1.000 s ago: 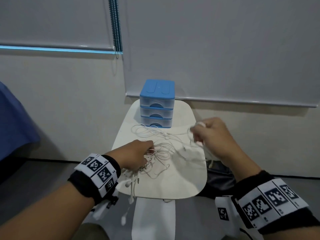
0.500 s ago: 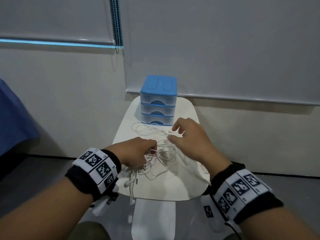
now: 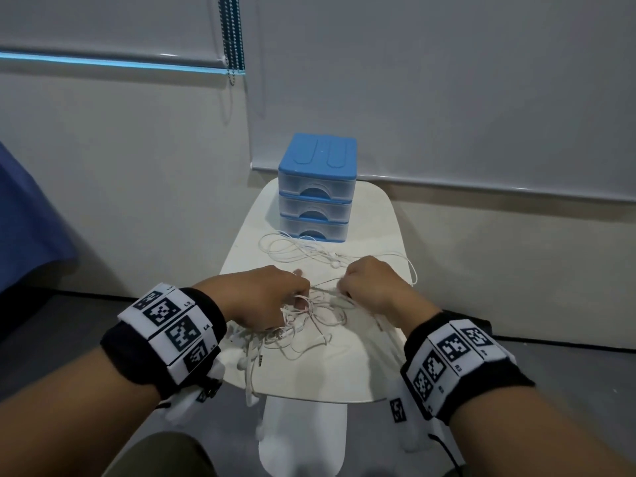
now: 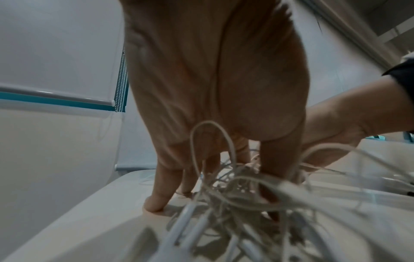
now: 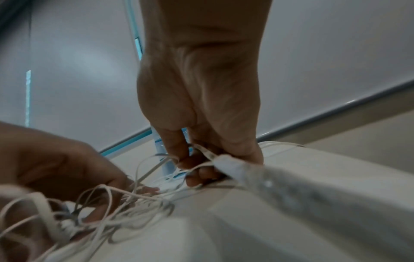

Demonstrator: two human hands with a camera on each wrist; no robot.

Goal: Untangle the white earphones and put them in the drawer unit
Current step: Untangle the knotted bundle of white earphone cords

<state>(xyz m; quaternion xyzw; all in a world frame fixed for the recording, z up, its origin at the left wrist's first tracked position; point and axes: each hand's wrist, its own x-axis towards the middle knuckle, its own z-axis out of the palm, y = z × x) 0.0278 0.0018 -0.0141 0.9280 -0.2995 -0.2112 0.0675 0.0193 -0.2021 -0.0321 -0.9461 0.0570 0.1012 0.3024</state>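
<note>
Where a second ago it hovered apart, the right hand [image 3: 373, 285] now pinches a strand beside the left hand [image 3: 265, 297], whose fingers [image 4: 276, 170] clamp the white earphones [image 3: 309, 318] on the counter [image 3: 371, 370]; untangling resumes, drawer unit [image 3: 315, 187] shut.

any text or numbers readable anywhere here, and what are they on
"L3": beside a square marker on the left wristband, just legible.
"L4": beside the next marker on the same band, just legible.
"R3": apparently, beside a marker on the right wristband; too small to be sure.
Other small tags on both bands: too small or blurred to read.
The black-and-white squares are coded patterns, not words.
Drawer unit, earphones, table: no text visible.
</note>
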